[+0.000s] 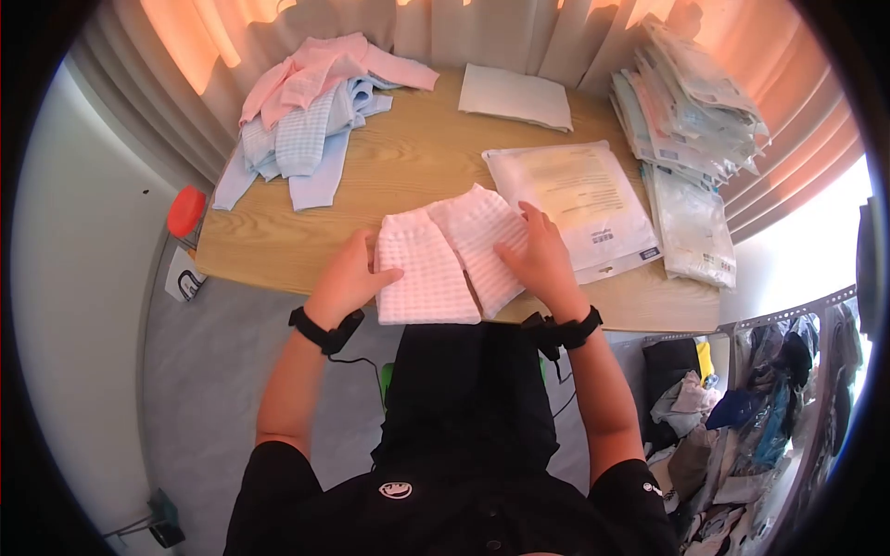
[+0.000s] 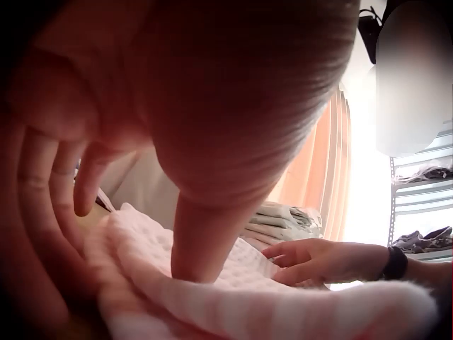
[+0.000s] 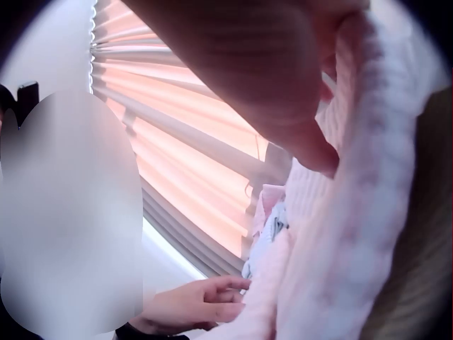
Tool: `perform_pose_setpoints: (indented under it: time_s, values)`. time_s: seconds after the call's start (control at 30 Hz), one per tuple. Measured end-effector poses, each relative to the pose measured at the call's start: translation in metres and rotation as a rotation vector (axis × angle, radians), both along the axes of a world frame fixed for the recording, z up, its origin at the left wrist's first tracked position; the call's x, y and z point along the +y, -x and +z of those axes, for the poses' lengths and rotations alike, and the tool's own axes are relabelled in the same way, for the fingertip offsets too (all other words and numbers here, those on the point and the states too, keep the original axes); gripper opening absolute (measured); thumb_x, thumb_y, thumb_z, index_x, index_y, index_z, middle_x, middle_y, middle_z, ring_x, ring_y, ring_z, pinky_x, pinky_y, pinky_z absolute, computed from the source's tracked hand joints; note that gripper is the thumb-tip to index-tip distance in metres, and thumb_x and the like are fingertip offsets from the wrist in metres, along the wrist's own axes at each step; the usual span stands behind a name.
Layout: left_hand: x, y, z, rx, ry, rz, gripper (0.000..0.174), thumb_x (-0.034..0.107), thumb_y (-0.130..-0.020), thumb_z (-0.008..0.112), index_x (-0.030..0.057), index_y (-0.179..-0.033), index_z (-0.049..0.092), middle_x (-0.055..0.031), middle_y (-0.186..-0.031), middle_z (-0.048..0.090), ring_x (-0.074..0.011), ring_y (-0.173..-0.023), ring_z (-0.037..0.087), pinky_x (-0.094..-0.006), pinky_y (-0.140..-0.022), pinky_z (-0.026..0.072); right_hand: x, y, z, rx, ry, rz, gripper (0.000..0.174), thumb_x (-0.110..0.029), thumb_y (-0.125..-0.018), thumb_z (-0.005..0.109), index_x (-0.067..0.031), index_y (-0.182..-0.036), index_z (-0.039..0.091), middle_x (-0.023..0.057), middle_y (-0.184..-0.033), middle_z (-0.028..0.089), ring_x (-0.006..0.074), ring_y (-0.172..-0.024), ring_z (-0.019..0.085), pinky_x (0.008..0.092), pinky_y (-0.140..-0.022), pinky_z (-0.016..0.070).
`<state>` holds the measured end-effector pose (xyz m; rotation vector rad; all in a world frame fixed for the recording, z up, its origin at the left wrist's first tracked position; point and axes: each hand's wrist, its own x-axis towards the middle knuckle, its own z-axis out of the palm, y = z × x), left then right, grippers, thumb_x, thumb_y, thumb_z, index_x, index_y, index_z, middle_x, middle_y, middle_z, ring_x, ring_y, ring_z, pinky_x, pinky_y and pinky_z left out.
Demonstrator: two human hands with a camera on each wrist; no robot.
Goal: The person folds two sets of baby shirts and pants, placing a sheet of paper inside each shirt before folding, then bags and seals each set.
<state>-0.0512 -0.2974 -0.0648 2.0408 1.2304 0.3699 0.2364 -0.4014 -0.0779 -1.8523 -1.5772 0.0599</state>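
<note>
Pink-and-white checked knit pants [image 1: 428, 269] lie at the table's front edge, waistband away from the person, the two legs spread apart with a narrow gap between. The left hand [image 1: 345, 278] holds the left side, its thumb on top and its fingers at the outer edge. At the other side the right hand [image 1: 545, 259] grips the edge of the right leg, thumb on top. In the left wrist view the thumb presses into the pink cloth [image 2: 233, 304]. The right wrist view shows the thumb against the raised cloth [image 3: 347, 234].
Pink and blue knit clothes [image 1: 311, 120] are heaped at the back left. A flat packaged item [image 1: 579, 204] lies right of the pants, a folded white cloth [image 1: 515, 96] behind it. Stacked clear packages [image 1: 691, 111] stand at the back right. Beside the table is a rack of clothes [image 1: 769, 408].
</note>
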Motion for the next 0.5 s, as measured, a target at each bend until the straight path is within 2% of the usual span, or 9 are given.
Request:
perform_pose_setpoints:
  time_s: [0.1, 0.2, 0.3, 0.4, 0.5]
  values:
    - [-0.009, 0.001, 0.004, -0.115, 0.232, 0.129, 0.082, 0.018, -0.080, 0.079, -0.0069, -0.140, 0.029, -0.0138, -0.098, 0.063, -0.0191, -0.087, 0.064, -0.0333, -0.078, 0.0531, 0.000, 0.005, 0.012, 0.261, 0.248, 0.002, 0.069, -0.028, -0.079, 0.075, 0.0038, -0.133, 0.045, 0.0241, -0.109, 0.064, 0.0407, -0.101, 0.062, 0.0429, -0.088, 0.0500]
    - [-0.020, -0.008, 0.002, -0.372, 0.308, 0.220, 0.092, 0.014, -0.082, 0.077, -0.0056, -0.147, 0.015, -0.0173, -0.109, 0.063, -0.0208, -0.096, 0.064, -0.0346, -0.084, 0.0529, 0.002, 0.003, 0.024, 0.485, 0.359, 0.075, 0.071, -0.033, -0.080, 0.076, 0.0039, -0.133, 0.046, 0.0226, -0.113, 0.064, 0.0343, -0.101, 0.065, 0.0391, -0.087, 0.0512]
    - [-0.031, -0.015, -0.006, -0.705, 0.487, 0.330, 0.092, 0.007, -0.084, 0.073, -0.0042, -0.150, 0.009, -0.0221, -0.124, 0.058, -0.0227, -0.109, 0.061, -0.0357, -0.092, 0.0511, -0.002, 0.000, 0.023, 0.869, 0.430, 0.160, 0.057, -0.033, -0.082, 0.074, 0.0022, -0.122, 0.052, 0.0147, -0.105, 0.066, 0.0219, -0.101, 0.064, 0.0338, -0.083, 0.0516]
    - [-0.041, -0.023, 0.003, -0.944, 0.507, 0.337, 0.101, 0.000, -0.078, 0.076, -0.0031, -0.151, 0.005, -0.0211, -0.136, 0.048, -0.0241, -0.114, 0.059, -0.0358, -0.094, 0.0515, -0.010, -0.006, 0.021, 1.130, 0.398, 0.266, 0.043, -0.022, -0.084, 0.074, -0.0014, -0.113, 0.052, 0.0086, -0.105, 0.062, 0.0159, -0.101, 0.062, 0.0291, -0.080, 0.0518]
    - [-0.054, -0.033, 0.024, -1.093, 0.565, 0.142, 0.096, -0.002, -0.079, 0.073, -0.0023, -0.152, 0.010, -0.0192, -0.141, 0.044, -0.0230, -0.122, 0.053, -0.0363, -0.101, 0.0464, -0.030, 0.020, 0.047, 1.357, 0.124, 0.380, 0.035, -0.007, -0.082, 0.072, -0.0044, -0.108, 0.049, 0.0083, -0.117, 0.054, 0.0163, -0.102, 0.061, 0.0266, -0.076, 0.0530]
